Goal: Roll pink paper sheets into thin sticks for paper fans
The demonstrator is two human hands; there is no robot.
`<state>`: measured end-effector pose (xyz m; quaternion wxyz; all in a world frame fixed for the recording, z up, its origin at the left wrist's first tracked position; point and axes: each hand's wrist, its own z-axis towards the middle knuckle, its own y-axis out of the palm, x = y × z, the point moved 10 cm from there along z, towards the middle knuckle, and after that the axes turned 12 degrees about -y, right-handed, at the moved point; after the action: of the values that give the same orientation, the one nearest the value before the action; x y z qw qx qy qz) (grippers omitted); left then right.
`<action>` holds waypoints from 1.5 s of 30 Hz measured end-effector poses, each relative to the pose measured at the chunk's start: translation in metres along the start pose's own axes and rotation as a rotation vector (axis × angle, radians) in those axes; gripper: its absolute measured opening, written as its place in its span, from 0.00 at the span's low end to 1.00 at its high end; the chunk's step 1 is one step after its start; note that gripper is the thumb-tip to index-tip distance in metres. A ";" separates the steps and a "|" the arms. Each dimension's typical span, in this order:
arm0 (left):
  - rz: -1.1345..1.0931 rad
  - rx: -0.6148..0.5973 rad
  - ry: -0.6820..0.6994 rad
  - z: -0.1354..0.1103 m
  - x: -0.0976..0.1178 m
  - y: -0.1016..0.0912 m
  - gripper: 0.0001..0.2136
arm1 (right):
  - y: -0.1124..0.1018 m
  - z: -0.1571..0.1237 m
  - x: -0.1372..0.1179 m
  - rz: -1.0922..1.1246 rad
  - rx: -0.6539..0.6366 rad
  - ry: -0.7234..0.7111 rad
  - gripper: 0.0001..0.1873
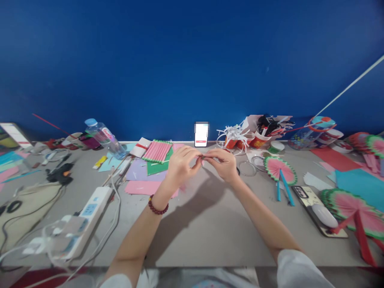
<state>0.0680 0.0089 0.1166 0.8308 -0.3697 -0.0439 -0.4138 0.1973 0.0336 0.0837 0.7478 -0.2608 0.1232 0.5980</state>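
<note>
Above the middle of the desk, my left hand (183, 166) and my right hand (223, 163) meet at the fingertips, both closed in a pinch. Between them is a small dark greenish piece (204, 157) with a hint of pink below it; the fingers cover most of it, so its kind is unclear. Left of my left hand, a pleated pink paper with green edges (158, 151) lies on a green sheet (156, 168). A finished pink and green paper fan (280, 170) with blue handles rests to the right of my right hand.
A phone (201, 135) stands against the blue wall. Cups with white paper strips (235, 134) and tools are at the back right. On the left are a power strip (90, 216) with cables and a plastic bottle (105, 136). A mouse (324, 215) lies on another phone (303, 196).
</note>
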 end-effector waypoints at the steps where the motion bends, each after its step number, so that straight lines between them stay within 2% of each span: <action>1: 0.001 -0.010 -0.001 0.000 0.000 0.001 0.04 | -0.001 0.000 0.000 -0.009 0.009 0.000 0.03; 7: 0.024 -0.052 0.009 -0.001 0.000 0.006 0.05 | -0.005 0.002 -0.005 -0.040 0.040 -0.039 0.02; 13: 0.039 -0.030 0.026 -0.001 -0.001 0.005 0.02 | 0.000 0.003 -0.005 -0.040 -0.037 -0.041 0.03; 15: -0.013 -0.015 0.014 0.000 -0.003 0.002 0.02 | 0.002 0.003 -0.002 -0.021 -0.057 -0.018 0.03; 18: -0.181 0.001 -0.052 0.004 -0.012 -0.005 0.02 | 0.005 0.003 0.001 -0.036 -0.107 -0.002 0.09; 22: -0.377 0.006 -0.136 0.007 -0.025 -0.008 0.04 | 0.007 0.004 -0.005 -0.119 -0.120 -0.074 0.06; 27: -0.464 0.021 -0.177 0.006 -0.036 -0.005 0.07 | 0.006 0.003 -0.010 -0.120 -0.071 -0.130 0.05; 33: -0.520 0.048 -0.196 0.004 -0.042 -0.003 0.06 | 0.007 0.003 -0.009 -0.115 -0.074 -0.103 0.06; 37: -0.476 -0.034 -0.185 0.006 -0.040 0.002 0.06 | 0.006 0.003 -0.016 -0.209 -0.102 -0.174 0.08; 41: -0.264 -0.156 -0.052 0.005 -0.027 0.011 0.07 | 0.009 0.000 -0.017 -0.307 -0.141 -0.250 0.09; 45: -0.052 -0.103 0.039 0.001 -0.021 0.016 0.05 | 0.014 -0.002 -0.013 -0.318 -0.169 -0.280 0.09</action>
<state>0.0656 0.0293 0.1000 0.8002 -0.4027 -0.0161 -0.4441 0.1804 0.0234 0.0851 0.8180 -0.2532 -0.0753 0.5110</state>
